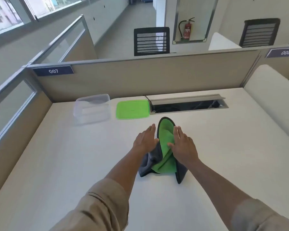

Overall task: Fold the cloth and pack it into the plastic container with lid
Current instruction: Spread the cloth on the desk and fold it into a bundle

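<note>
A green cloth point(165, 139) with a dark grey back and edge lies crumpled and partly doubled over in the middle of the white desk point(73, 155). My left hand point(145, 140) lies flat along the cloth's left side, fingers stretched out. My right hand point(183, 144) rests flat on its right side, thumb on the green face. Neither hand grips the cloth. Farther back stands the clear plastic container point(92, 109), uncovered, with the green lid point(132, 109) flat on the desk to its right.
An open cable tray slot point(187, 105) is sunk into the desk behind the cloth, right of the lid. Beige partition walls point(140, 77) close off the back and left. Another desk point(274, 97) adjoins on the right.
</note>
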A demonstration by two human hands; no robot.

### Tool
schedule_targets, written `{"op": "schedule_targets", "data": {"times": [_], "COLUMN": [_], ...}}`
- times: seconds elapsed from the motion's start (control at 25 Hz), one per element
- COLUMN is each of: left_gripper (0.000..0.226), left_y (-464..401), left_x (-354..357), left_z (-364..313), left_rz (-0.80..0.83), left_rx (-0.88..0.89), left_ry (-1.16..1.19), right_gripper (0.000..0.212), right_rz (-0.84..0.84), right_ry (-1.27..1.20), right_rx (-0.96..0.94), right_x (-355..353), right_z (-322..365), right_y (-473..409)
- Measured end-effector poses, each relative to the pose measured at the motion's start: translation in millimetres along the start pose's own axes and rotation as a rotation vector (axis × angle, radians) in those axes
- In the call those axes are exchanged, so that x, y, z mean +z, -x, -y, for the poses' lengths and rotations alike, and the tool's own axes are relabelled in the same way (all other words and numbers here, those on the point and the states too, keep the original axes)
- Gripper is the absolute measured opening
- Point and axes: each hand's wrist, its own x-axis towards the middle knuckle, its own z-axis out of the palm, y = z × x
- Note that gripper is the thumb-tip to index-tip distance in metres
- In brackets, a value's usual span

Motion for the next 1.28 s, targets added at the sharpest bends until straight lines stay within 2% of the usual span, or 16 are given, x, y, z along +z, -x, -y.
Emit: {"op": "schedule_targets", "data": {"times": [0.2, 0.36, 0.52, 0.64, 0.72, 0.84, 0.92, 1.12, 1.28], "left_gripper": [0.062, 0.031, 0.023, 0.020, 0.018, 0.020, 0.023, 0.017, 0.019], "left_y": [-25, -42, -47, -43, -37, -27, -19, 3, 16], "left_x": [13, 25, 30, 27, 23, 9, 0, -22, -39], "left_z": [-13, -23, -24, -26, -29, -33, -36, -36, -32], "left_rz": [-0.075, -0.103, -0.099, -0.157, -0.190, -0.242, -0.253, -0.282, -0.356], "left_rx": [-0.088, -0.243, -0.318, -0.180, -0.036, 0.113, 0.171, 0.182, 0.169], "left_ry": [-0.029, 0.121, 0.284, 0.197, 0.080, 0.020, 0.028, 0.102, 0.071], "right_gripper": [0.078, 0.074, 0.060, 0.054, 0.064, 0.073, 0.065, 0.019, 0.017], "right_rz": [0.018, 0.044, -0.001, -0.045, -0.102, -0.157, -0.167, -0.312, -0.366], "right_ry": [-0.064, -0.030, -0.076, -0.317, -0.432, -0.417, -0.351, -0.275, -0.257], "right_rx": [0.030, 0.028, 0.117, 0.164, 0.134, 0.051, 0.007, -0.072, -0.037], "right_x": [15, 17, 15, 8, 0, -15, -24, -55, -90], "right_z": [-9, -16, -22, -24, -20, -10, -8, -7, 4], "right_y": [-2, -5, -9, -22, -28, -35, -37, -27, -22]}}
